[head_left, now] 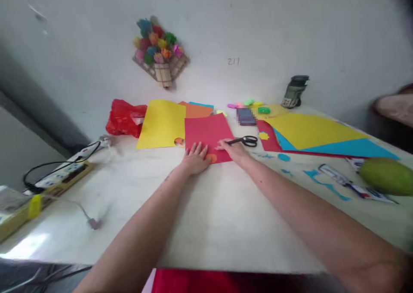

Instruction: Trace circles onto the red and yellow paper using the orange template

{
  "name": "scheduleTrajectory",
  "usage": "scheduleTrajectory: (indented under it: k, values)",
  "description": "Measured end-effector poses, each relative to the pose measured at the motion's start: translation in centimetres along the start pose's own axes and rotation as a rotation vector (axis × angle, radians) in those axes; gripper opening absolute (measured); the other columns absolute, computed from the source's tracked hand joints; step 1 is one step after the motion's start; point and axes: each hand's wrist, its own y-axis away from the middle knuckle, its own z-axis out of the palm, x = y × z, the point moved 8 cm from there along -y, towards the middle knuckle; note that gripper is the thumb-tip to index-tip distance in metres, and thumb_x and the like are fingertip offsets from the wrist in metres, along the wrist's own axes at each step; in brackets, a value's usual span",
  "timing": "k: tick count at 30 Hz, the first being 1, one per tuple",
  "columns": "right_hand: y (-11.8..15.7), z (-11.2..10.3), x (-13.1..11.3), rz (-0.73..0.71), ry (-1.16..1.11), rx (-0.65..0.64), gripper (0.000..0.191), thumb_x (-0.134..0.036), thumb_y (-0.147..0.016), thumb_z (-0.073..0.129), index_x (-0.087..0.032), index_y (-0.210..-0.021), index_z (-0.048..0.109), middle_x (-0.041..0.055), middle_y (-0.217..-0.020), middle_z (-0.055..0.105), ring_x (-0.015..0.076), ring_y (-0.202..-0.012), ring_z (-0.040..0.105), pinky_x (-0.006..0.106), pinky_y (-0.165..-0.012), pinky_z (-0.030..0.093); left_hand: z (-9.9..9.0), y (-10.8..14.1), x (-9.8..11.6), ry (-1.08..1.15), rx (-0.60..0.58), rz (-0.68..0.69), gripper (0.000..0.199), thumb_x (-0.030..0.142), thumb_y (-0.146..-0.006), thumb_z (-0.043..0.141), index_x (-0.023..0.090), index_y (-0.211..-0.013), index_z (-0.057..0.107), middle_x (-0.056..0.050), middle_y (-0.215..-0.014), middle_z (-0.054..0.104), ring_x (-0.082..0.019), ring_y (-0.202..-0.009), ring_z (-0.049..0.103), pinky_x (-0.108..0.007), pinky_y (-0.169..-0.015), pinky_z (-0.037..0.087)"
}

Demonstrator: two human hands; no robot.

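Observation:
A red paper sheet (206,131) lies on the white table under both my hands. My left hand (194,159) rests flat on its near left edge, fingers spread, beside a small orange disc (211,158). My right hand (235,151) is at the sheet's right edge, its fingers closed around a black pen-like stick (235,141) that slants up to the right. Scissors with black loop handles (250,141) lie just beyond that hand; their blades cannot be told apart from the stick.
Yellow paper (163,123) and a red plastic bag (124,117) are at the back left. More yellow paper (316,129), blue scraps (284,157), a tube (334,174) and a green fruit (387,176) lie to the right. A power strip (64,174) runs along the left edge. A bottle (295,91) stands behind.

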Motion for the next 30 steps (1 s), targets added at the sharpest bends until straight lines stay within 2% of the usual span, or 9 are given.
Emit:
scheduleTrajectory:
  k: [5, 9, 12, 15, 18, 24, 28, 30]
  values:
    - [-0.5, -1.7, 0.8, 0.001, 0.029, 0.085, 0.035, -0.045, -0.073, 0.041, -0.015, -0.074, 0.060, 0.0058, -0.063, 0.065, 0.0168, -0.078, 0.060, 0.029, -0.078, 0.041, -0.1, 0.1, 0.2, 0.000, 0.010, -0.025, 0.061, 0.056, -0.079, 0.014, 0.026, -0.131, 0.011, 0.002, -0.138, 0.004, -0.019, -0.124, -0.002, -0.040, -0.097, 0.007]
    - [-0.5, -1.9, 0.9, -0.021, -0.064, 0.136, 0.040, -0.050, -0.071, 0.041, -0.015, -0.074, 0.061, 0.0050, -0.060, 0.063, 0.0151, -0.062, 0.060, 0.028, -0.066, 0.046, -0.6, 0.6, 0.3, 0.013, 0.031, -0.054, 0.062, 0.057, -0.078, 0.015, 0.027, -0.131, 0.011, 0.002, -0.137, 0.005, -0.021, -0.124, -0.003, -0.045, -0.096, 0.004]
    - [-0.2, -1.3, 0.3, -0.072, -0.172, 0.098, 0.037, -0.046, -0.070, 0.044, -0.013, -0.077, 0.060, 0.0050, -0.061, 0.062, 0.0128, -0.056, 0.058, 0.026, -0.059, 0.047, -1.3, 1.0, -0.2, 0.008, 0.067, -0.105, 0.067, 0.063, -0.073, 0.020, 0.029, -0.131, 0.011, 0.001, -0.137, 0.009, -0.024, -0.122, -0.010, -0.050, -0.094, -0.002]
    - [0.1, -0.5, -0.6, -0.137, -0.147, 0.014, 0.026, -0.036, -0.069, 0.050, -0.014, -0.077, 0.060, 0.0039, -0.063, 0.062, 0.0116, -0.058, 0.057, 0.025, -0.061, 0.047, -1.7, 1.0, -1.3, 0.009, 0.100, -0.164, 0.081, 0.073, -0.064, 0.025, 0.030, -0.131, 0.010, 0.000, -0.137, 0.008, -0.028, -0.120, -0.017, -0.054, -0.092, -0.006]
    - [0.3, 0.2, -1.1, -0.161, -0.083, -0.047, 0.019, -0.029, -0.067, 0.053, -0.016, -0.079, 0.058, 0.0028, -0.068, 0.063, 0.0114, -0.064, 0.058, 0.025, -0.065, 0.046, -1.3, 0.8, -2.3, 0.031, 0.056, -0.216, 0.087, 0.076, -0.059, 0.028, 0.030, -0.131, 0.009, -0.001, -0.138, 0.003, -0.029, -0.119, -0.019, -0.056, -0.091, -0.005]
    - [0.8, 1.4, -1.7, -0.215, 0.046, -0.129, 0.022, -0.036, -0.072, 0.047, -0.018, -0.079, 0.058, 0.0027, -0.070, 0.065, 0.0125, -0.070, 0.059, 0.025, -0.068, 0.044, -0.8, 0.6, -2.7, 0.042, 0.039, -0.251, 0.085, 0.074, -0.060, 0.031, 0.031, -0.130, 0.011, -0.001, -0.138, 0.003, -0.028, -0.118, -0.020, -0.057, -0.091, -0.004]
    - [1.0, 1.5, -1.6, -0.216, 0.195, -0.140, 0.025, -0.041, -0.072, 0.046, -0.021, -0.078, 0.060, 0.0020, -0.073, 0.065, 0.0137, -0.073, 0.059, 0.025, -0.067, 0.043, -2.0, 1.3, -2.0, 0.050, 0.137, -0.224, 0.083, 0.074, -0.060, 0.032, 0.030, -0.129, 0.018, -0.003, -0.138, 0.007, -0.030, -0.120, -0.014, -0.057, -0.090, -0.003]
    - [0.9, 1.4, -1.5, -0.218, 0.225, -0.126, 0.026, -0.042, -0.073, 0.045, -0.022, -0.079, 0.060, 0.0016, -0.074, 0.065, 0.0140, -0.074, 0.058, 0.025, -0.066, 0.043, -3.4, 1.7, -1.1, 0.032, 0.240, -0.157, 0.075, 0.071, -0.060, 0.037, 0.031, -0.124, 0.031, -0.001, -0.137, 0.009, -0.031, -0.121, -0.010, -0.055, -0.092, -0.005]
